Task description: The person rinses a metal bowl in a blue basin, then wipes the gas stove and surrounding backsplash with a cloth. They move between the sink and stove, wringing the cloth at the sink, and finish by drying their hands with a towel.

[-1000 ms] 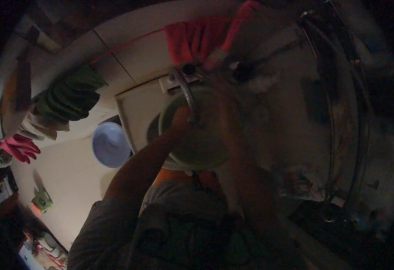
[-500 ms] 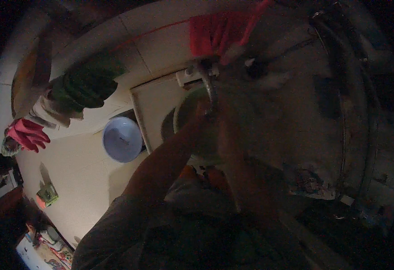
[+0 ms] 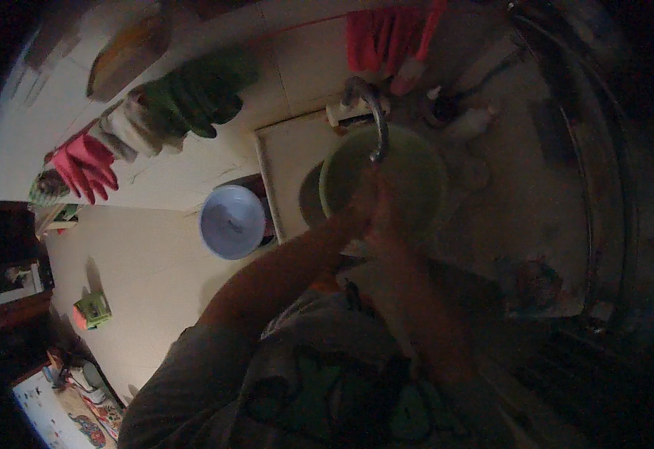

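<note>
My left hand [image 3: 362,208] and my right hand [image 3: 381,200] are close together, just on my side of the spout of a curved metal faucet [image 3: 381,123]. Both are over a round, pale green basin [image 3: 330,168] below the faucet. The hands seem to touch or overlap. Dim light hides the fingers, so I cannot make out whether they hold anything. Whether water runs from the spout does not show clearly either.
A light blue basin [image 3: 232,222] stands left of the sink counter [image 3: 278,168]. Along the wall hang a pink glove [image 3: 86,163], green gloves [image 3: 196,97] and a red cloth [image 3: 383,39]. A whitish bottle-like thing [image 3: 470,123] lies right of the faucet.
My hands have drawn back toward me from the spout, staying together over the basin. The whole view has shifted, so the room appears farther right and higher.
</note>
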A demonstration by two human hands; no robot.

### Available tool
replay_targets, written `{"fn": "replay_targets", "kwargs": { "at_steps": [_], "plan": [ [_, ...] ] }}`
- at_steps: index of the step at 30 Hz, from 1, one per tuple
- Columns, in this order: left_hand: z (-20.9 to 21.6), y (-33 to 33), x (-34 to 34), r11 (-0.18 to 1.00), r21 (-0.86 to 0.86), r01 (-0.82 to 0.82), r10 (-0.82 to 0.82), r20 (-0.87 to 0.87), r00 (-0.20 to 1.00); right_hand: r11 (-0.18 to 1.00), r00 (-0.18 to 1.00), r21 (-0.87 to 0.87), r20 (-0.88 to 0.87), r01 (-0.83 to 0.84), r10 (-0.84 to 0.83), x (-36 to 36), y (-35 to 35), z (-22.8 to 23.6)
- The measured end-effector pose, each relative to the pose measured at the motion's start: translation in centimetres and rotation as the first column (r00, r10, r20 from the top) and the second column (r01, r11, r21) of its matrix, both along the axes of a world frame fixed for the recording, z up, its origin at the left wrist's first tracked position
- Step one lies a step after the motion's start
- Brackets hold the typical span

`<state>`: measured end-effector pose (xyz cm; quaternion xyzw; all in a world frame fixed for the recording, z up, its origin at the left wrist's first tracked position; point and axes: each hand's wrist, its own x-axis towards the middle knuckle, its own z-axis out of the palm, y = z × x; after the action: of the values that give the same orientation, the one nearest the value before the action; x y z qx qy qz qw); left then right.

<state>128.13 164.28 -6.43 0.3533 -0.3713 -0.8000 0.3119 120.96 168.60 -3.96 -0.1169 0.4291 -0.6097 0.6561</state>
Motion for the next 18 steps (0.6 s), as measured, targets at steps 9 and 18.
{"fn": "replay_targets", "kwargs": {
  "at_steps": [9, 18],
  "plan": [
    [-4.3, -5.2, 3.8, 0.53, -0.702, 0.475, 0.421, 0.704, 0.572, 0.996, 0.826, -0.086, -0.563, -0.027, -0.026, -2.5, -0.1, -3.9],
    [18.7, -0.1, 6.4, 0.123, -0.981, 0.152, 0.715, 0.194, 0.672, 0.959, 0.967, -0.26, -0.197, 0.108, -0.162, 0.9, 0.0, 17.9]
  ]
}}
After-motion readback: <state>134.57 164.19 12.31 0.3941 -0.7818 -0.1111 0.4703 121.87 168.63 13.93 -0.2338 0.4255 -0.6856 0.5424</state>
